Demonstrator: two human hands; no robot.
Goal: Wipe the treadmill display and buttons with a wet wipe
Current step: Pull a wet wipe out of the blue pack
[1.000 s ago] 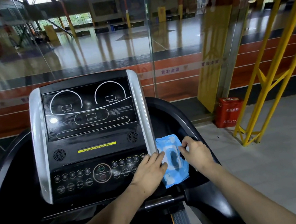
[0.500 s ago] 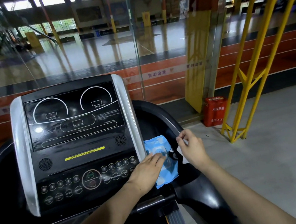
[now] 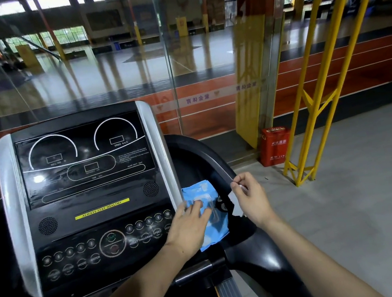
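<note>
Blue wet-wipe pack (image 3: 207, 215) lying under flat, relaxed left hand (image 3: 188, 229); right hand (image 3: 250, 197) pinching peeled flap (image 3: 231, 199) just beside.

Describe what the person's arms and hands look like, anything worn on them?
Both forearms are bare as far as the frame shows: no sleeves, gloves, watch or bands in view. The left hand and right hand show no rings that can be made out. The fingers are bare, with short nails as far as can be told.

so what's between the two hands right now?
Head view: the blue wipe pack, under the left hand, and its peeled-back flap near the right hand.
</note>
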